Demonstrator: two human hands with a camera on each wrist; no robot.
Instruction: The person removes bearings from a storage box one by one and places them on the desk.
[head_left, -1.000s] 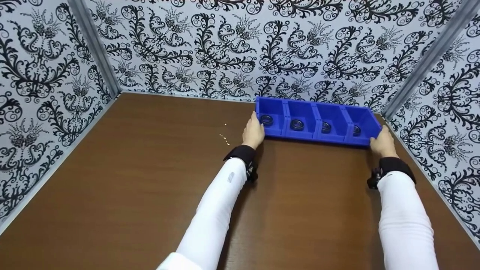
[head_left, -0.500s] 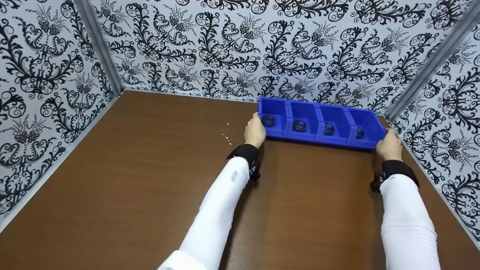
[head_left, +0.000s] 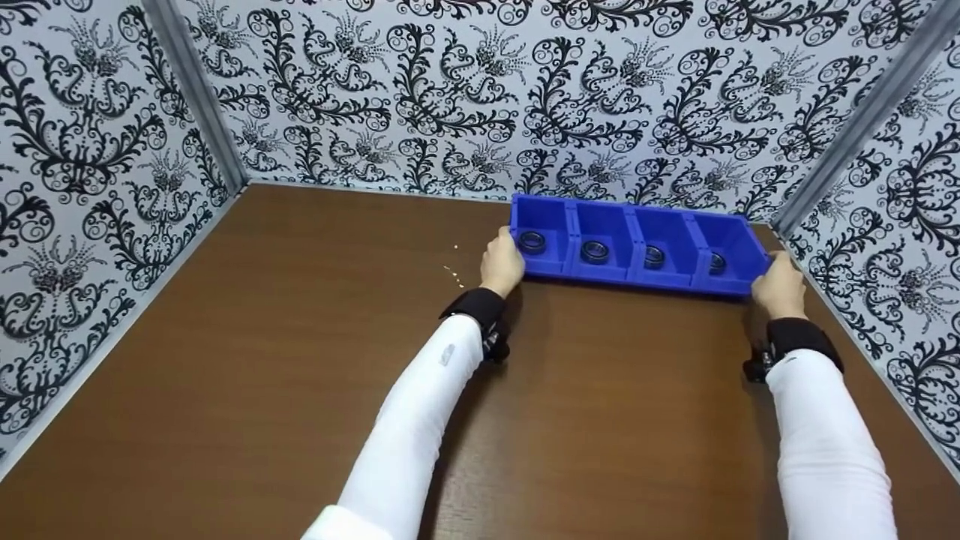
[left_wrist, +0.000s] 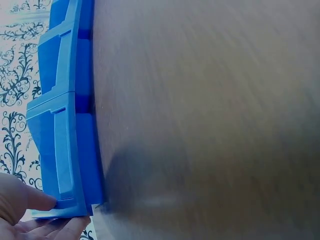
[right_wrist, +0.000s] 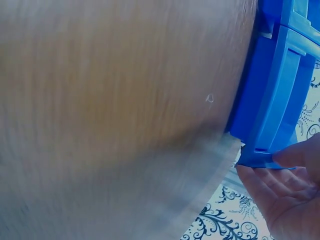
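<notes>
A blue bin (head_left: 619, 276) divided into several compartments stands at the back right of the brown table. Dark rings that look like bearings lie inside, such as one ring (head_left: 595, 252) in the second compartment from the left. My left hand (head_left: 502, 262) grips the bin's left end; in the left wrist view its thumb (left_wrist: 42, 201) presses the front rim, with the other fingers around the end wall. At the opposite end my right hand (head_left: 780, 286) holds the bin, its thumb (right_wrist: 290, 155) on the rim and fingers against the outer side.
A patterned back wall (head_left: 450, 97) rises close behind the bin. The right wall (head_left: 919, 277) runs near my right hand. Small pale marks (head_left: 455, 277) show on the brown table (head_left: 300, 337), left of my left hand.
Over the last half second the bin has shifted slightly left along the back wall, and my left hand has moved with it. Both hands stay at its ends.
</notes>
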